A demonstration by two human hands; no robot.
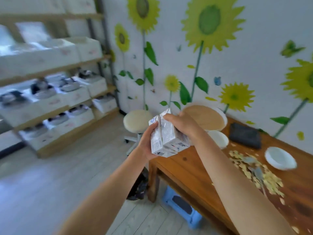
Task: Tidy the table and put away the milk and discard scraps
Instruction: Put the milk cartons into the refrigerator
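Observation:
Both my hands hold a cluster of small white milk cartons [165, 136] in the air above the left corner of the wooden table [189, 168]. My left hand [146, 143] grips the cartons from the left and below. My right hand [183, 123] closes over them from the right and top. A heap of yellowish scraps [254, 172] with a few grey-green bits lies on the table to the right of my right forearm.
A white bowl [280, 158], a second white bowl [218, 138], a round lidded tub [206, 117] and a dark flat pad [245, 135] sit on the table. A round stool [137, 120] stands on the floor behind. A blue step stool [182, 206] is under the table. Shelves of boxes [50, 92] line the left.

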